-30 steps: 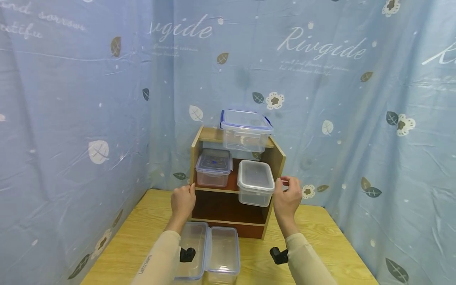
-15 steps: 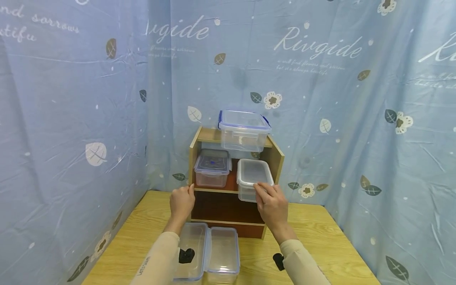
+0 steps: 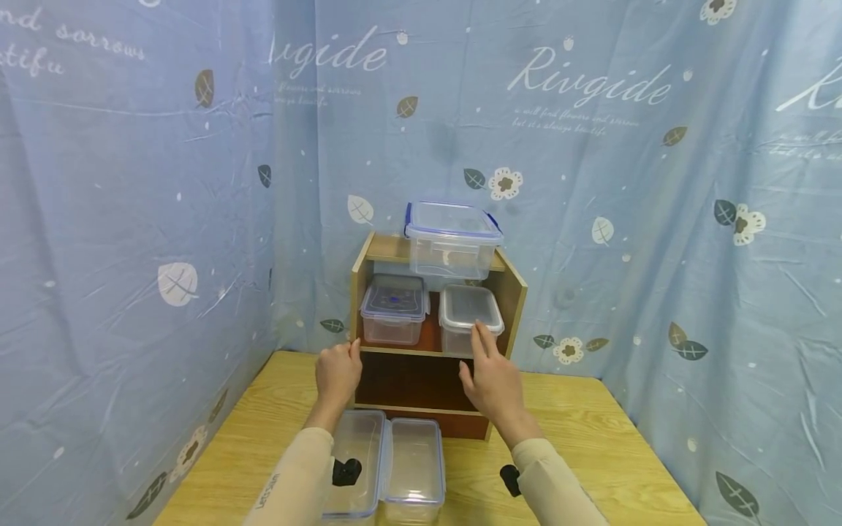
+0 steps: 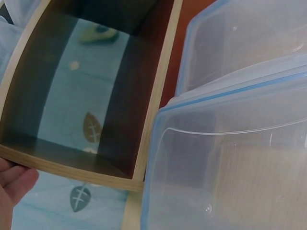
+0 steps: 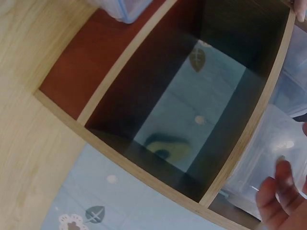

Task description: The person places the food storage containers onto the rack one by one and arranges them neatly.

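My left hand (image 3: 338, 372) grips the front edge of the left side panel of a small wooden shelf (image 3: 358, 292); its fingers (image 4: 19, 184) lie against the panel in the left wrist view. On the right of the middle shelf sits a clear food container (image 3: 455, 340) with a whitish lid. Two extended fingers of my right hand (image 3: 496, 383) touch the front of this container near the lid's rim, with the thumb held apart. In the right wrist view the fingers (image 5: 283, 179) are slightly bent before the container (image 5: 268, 143).
A purple-tinted lidded container (image 3: 393, 307) stands on the middle shelf's left side. A blue-clipped container (image 3: 454, 252) sits on top. Two blue-rimmed clear containers (image 3: 414, 460) lie before the shelf on the wooden table (image 3: 579, 431). Patterned blue curtains (image 3: 592, 183) surround it.
My right hand has moved from beside the white-lidded container to its front. The container has slid back into the shelf. My left hand stays at the panel.
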The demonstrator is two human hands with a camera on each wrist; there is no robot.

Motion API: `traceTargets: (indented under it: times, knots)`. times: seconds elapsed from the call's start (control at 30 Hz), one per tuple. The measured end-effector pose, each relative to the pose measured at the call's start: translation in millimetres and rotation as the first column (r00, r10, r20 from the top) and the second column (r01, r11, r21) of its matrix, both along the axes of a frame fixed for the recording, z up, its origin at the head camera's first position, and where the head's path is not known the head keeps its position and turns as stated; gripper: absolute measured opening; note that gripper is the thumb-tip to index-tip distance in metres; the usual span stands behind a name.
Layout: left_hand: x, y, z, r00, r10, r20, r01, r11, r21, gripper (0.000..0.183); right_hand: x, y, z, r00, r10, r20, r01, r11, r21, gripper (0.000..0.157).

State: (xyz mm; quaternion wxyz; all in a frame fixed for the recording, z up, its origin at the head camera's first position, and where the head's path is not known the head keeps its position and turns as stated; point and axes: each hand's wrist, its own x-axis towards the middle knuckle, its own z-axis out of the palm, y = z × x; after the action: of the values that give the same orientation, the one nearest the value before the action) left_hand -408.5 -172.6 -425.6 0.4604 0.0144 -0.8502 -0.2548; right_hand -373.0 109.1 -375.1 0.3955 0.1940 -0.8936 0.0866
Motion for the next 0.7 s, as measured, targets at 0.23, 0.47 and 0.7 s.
traceTargets:
  times: [0.23, 0.47, 0.7]
  knots:
    - [0.1, 0, -0.2, 1.000, -0.002, -0.012, 0.002, 1.000, 0.003, 0.045, -0.7, -1, 3.3, 0.978, -0.039, 0.206, 0.029, 0.998, 0.052, 0.080]
    - [0.7, 1, -0.2, 1.000, -0.007, -0.008, 0.007, 1.000, 0.002, 0.044, -8.7, 1, 9.4, 0.939, -0.038, 0.343, 0.024, 0.999, 0.047, 0.083]
    - [0.3, 0, 1.0, 1.000, -0.005, -0.012, 0.005, 1.000, 0.016, 0.042, -9.6, 10, 3.3, 0.971, -0.002, 0.240, -0.022, 0.995, 0.095, 0.084]
